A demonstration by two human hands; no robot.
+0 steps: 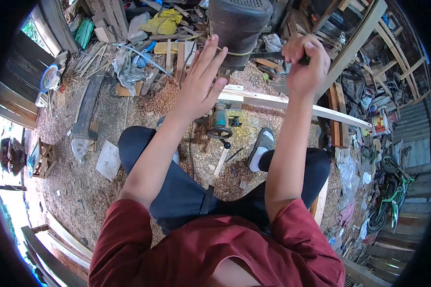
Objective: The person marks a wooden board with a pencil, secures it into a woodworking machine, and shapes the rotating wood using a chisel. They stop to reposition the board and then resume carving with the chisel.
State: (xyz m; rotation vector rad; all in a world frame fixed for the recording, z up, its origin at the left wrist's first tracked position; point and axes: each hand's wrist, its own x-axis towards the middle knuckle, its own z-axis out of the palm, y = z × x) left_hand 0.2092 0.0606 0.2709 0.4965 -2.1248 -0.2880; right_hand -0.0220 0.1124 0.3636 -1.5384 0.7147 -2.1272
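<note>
My right hand [305, 60] is wrapped round the end of a dark lever [269, 56] that comes off the machine. My left hand [203, 81] is raised with its fingers stretched out, at the left side of the dark machine head [238, 28]; whether it touches the housing is unclear. A long pale wood beam [333, 114] runs from under the machine towards the right. Below the beam stands a teal clamp part with a dark handwheel [220, 130], between my knees.
Wood shavings cover the ground round my feet. A curved dark timber [88, 107] and a white sheet [109, 160] lie to the left. A yellow bag [162, 22] is at the back. A green bicycle [392, 193] and a paint bucket [381, 124] are at the right.
</note>
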